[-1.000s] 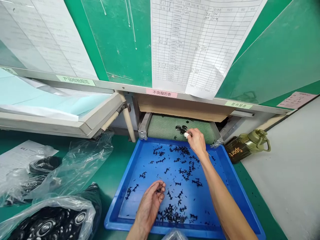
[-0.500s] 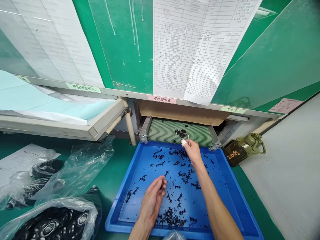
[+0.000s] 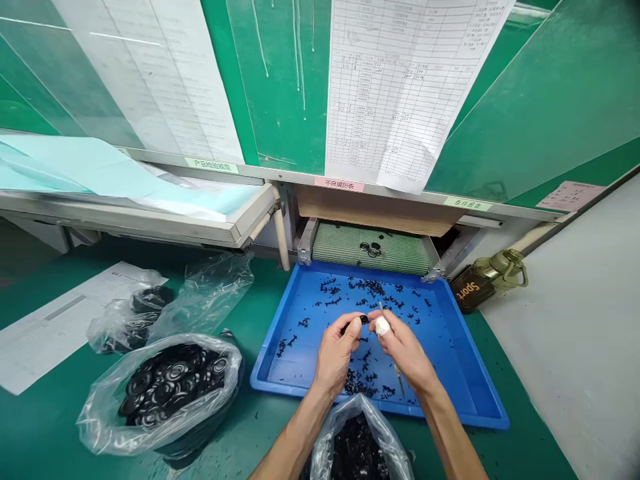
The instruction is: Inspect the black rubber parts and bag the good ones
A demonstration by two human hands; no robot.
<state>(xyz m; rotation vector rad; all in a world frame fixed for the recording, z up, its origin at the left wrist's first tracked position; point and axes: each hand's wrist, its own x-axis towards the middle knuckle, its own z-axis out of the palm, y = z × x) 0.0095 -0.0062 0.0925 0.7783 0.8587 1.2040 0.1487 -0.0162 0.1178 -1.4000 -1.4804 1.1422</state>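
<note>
Near bag (image 3: 400,460), clear plastic, mouth open, filled with black parts; at the front edge of the blue tray. Larger open bag (image 3: 97,430), left, on the green worktop (image 3: 240,460), holding black ringed discs. Left hand (image 3: 336,350): fingertips pinching one black round part (image 3: 357,322) above the tray. Right hand (image 3: 405,347): closed around a slim rod (image 3: 401,384), white wrap (image 3: 383,325) on one digit, fingertips at the part's edge; contact unclear. Blue tray (image 3: 465,393), beneath both hands, strewn with small black scraps (image 3: 357,383). Printed sheet (image 3: 45,333), far left, partly under a small clear bag (image 3: 107,323) of black pieces. Bottle (image 3: 470,288), olive, marked "Sport", tilted, right of the tray. Green ribbed belt (image 3: 340,243), beyond the tray, bearing several black rings (image 3: 373,250). Green board (image 3: 290,100), rearmost, with papers displayed.
</note>
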